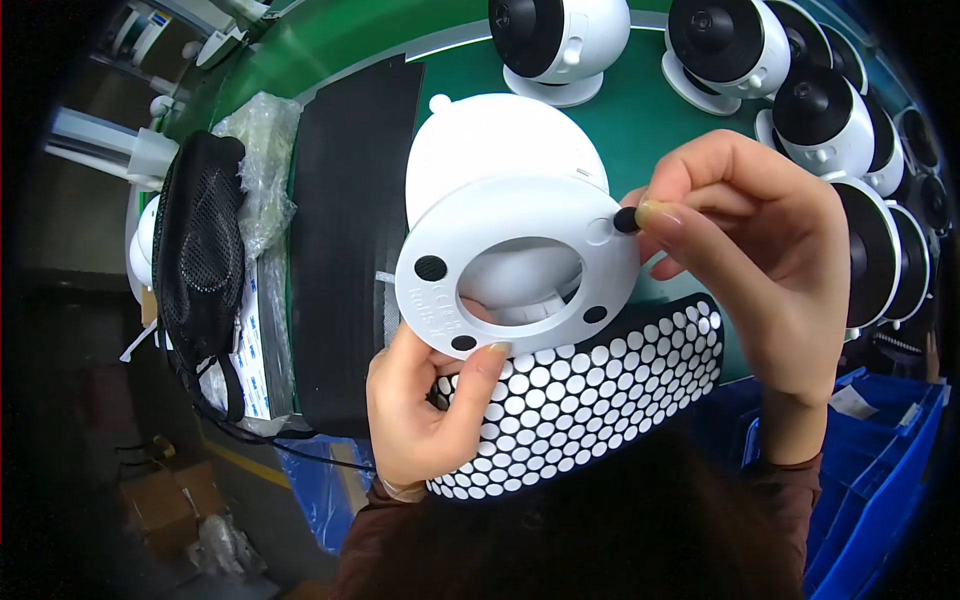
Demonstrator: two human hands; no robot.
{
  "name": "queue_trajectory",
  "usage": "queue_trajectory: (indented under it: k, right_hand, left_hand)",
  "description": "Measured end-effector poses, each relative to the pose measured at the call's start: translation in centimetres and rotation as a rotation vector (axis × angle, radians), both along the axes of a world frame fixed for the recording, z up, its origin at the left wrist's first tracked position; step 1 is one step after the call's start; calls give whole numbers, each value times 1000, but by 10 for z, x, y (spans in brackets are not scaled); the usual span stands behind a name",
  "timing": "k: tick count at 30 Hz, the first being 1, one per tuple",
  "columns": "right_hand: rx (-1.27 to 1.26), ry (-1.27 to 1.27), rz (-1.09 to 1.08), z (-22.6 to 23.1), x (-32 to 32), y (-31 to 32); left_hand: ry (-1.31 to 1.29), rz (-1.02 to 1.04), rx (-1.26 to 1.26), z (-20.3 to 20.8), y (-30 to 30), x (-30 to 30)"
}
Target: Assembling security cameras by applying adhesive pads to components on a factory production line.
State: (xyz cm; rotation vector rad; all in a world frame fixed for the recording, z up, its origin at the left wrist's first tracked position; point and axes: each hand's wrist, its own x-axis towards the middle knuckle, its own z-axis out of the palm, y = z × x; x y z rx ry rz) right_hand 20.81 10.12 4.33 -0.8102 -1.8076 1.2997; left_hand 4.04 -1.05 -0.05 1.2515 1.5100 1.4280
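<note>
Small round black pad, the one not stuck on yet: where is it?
Head view, right of centre: small round black pad pinched in the right hand, at the white ring base's upper-right rim.

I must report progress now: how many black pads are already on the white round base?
Done: three black round pads sit on the white plastic ring base. In hand: the right hand presses a fourth pad at its rim; the left hand holds the base. Left: seating it.

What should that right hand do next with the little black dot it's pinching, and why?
Probably press the black pad down into the empty round recess beside it. The white base ring, steadied by the left hand, already carries three such pads; the right hand holds this one at that spot's edge.
</note>
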Motion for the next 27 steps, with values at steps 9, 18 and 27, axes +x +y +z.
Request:
queue_trajectory:
  k: [9,18,27]
  right_hand:
    - [69,-43,-107,5,-6,-9]
    - [143,-96,-142,6,-6,-13]
    - [236,-155,-179,3,-10,-15]
  left_hand:
    - [191,-1,63,1,1,0]
    - [167,-57,63,1,4,0]
    - [246,-78,61,4,5,-2]
